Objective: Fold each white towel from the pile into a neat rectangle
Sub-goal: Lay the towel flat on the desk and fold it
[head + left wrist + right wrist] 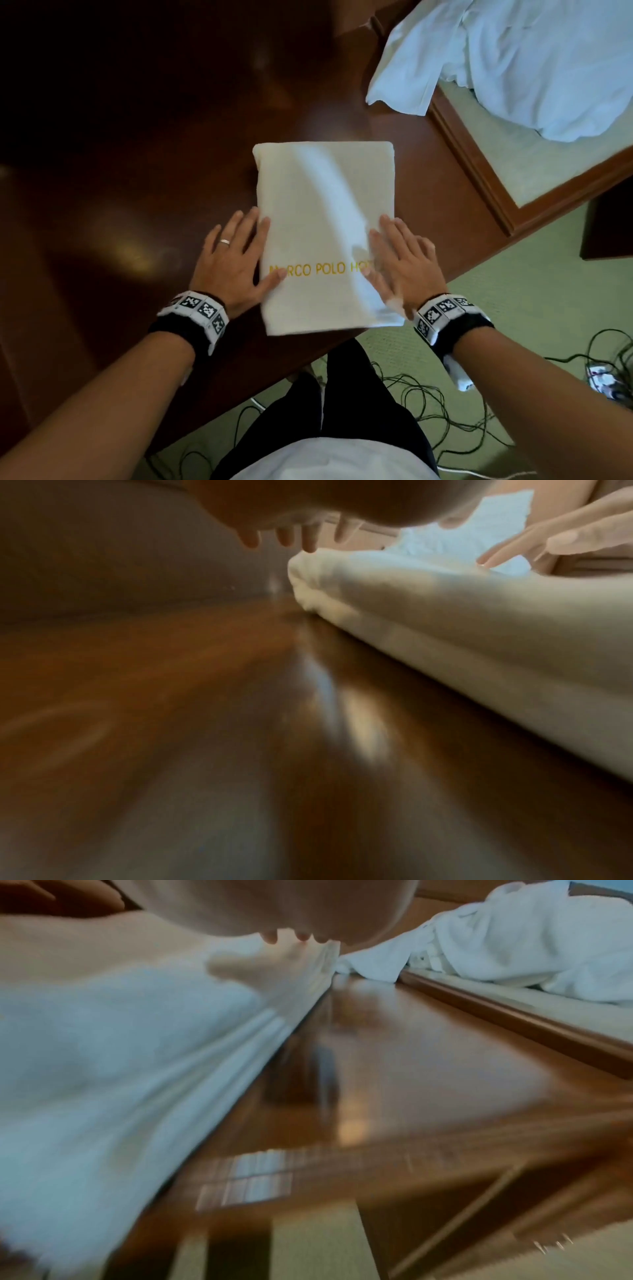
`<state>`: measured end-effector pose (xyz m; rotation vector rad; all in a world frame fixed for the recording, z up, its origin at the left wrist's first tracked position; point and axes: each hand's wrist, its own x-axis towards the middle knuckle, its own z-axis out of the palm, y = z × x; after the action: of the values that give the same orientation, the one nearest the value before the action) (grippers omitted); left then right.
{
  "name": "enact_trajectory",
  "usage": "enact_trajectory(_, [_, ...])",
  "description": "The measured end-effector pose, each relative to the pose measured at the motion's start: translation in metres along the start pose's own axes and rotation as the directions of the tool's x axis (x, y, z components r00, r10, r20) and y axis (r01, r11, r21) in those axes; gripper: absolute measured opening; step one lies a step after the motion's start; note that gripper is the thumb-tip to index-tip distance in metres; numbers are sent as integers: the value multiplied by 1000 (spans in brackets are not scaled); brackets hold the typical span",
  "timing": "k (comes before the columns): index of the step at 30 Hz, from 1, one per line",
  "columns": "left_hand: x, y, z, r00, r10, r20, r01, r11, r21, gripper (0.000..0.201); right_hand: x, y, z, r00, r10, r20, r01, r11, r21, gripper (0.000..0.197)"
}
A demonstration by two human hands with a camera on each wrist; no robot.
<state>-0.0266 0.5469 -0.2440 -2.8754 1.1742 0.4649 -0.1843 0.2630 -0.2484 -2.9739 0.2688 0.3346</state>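
A: Both hands lie flat with straight fingers. The left hand (236, 260) presses the left edge of the folded hotel towel (322, 219), thumb near the gold lettering (320, 269); the right hand (399, 260) covers the right edge, over the end of that lettering. Neither grips anything.

B: And the towel itself?

A: It lies on the dark wooden counter (137, 171), close to the near edge, already a thick rectangle. The left wrist view shows its stacked layers (445, 631) bulging a little at the far corner.

B: So the step looks like smoothing and squaring?

A: Probably. To do it well, the person should sweep both palms outward and away together, keep the pressure even so the layers don't slide, then nudge the sides with flat fingers until the edges line up.

B: What remains?

A: A loose pile of white towels (513, 61) sits well apart at the counter's far right, spilling onto the wood-framed ledge (479, 161).
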Motion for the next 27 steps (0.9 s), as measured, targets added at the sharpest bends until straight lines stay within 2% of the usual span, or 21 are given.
enact_trajectory(2, [26, -3, -16, 998, -37, -56, 35, 999, -35, 87, 27, 8, -14, 991, -3, -133, 7, 1000, 29, 61])
enact_trajectory(5, [74, 11, -34, 992, 60, -110, -56, 998, 36, 83, 76, 3, -32, 971, -43, -234, 52, 998, 32, 59])
enact_trajectory(8, [108, 22, -37, 996, 85, -41, -79, 987, 141, 81, 113, -3, -35, 985, -142, -103, 137, 989, -52, 62])
enact_trajectory(11, [114, 2, -27, 998, 14, 54, -22, 987, 158, 81, 120, 17, -26, 991, -128, 38, 132, 985, -114, 61])
enact_trajectory(14, [104, -9, -23, 995, -59, 76, 50, 992, 115, 79, 109, 36, -22, 998, -48, 35, 51, 994, -98, 60])
enact_trajectory(16, [94, 0, -23, 984, -165, 62, 161, 985, 59, 78, 95, 33, -25, 1000, 26, -4, -26, 998, -59, 59])
enact_trajectory(18, [80, 15, -23, 946, -317, 61, 320, 947, -36, 82, 78, 25, -25, 990, 134, -38, -133, 991, 21, 61])
enact_trajectory(20, [58, 29, -21, 910, -408, 75, 415, 901, -131, 77, 56, 13, -25, 972, 233, -9, -230, 965, 129, 64])
enact_trajectory(23, [26, 47, -18, 883, -453, 120, 468, 839, -277, 62, 26, -1, -18, 929, 350, 123, -371, 879, 301, 63])
enact_trajectory(25, [13, 55, -14, 855, -482, 192, 519, 787, -335, 61, 13, -11, -10, 887, 422, 189, -462, 809, 363, 64])
enact_trajectory(27, [6, 61, -7, 819, -517, 249, 571, 692, -441, 65, 4, -21, -2, 841, 490, 228, -539, 729, 421, 68])
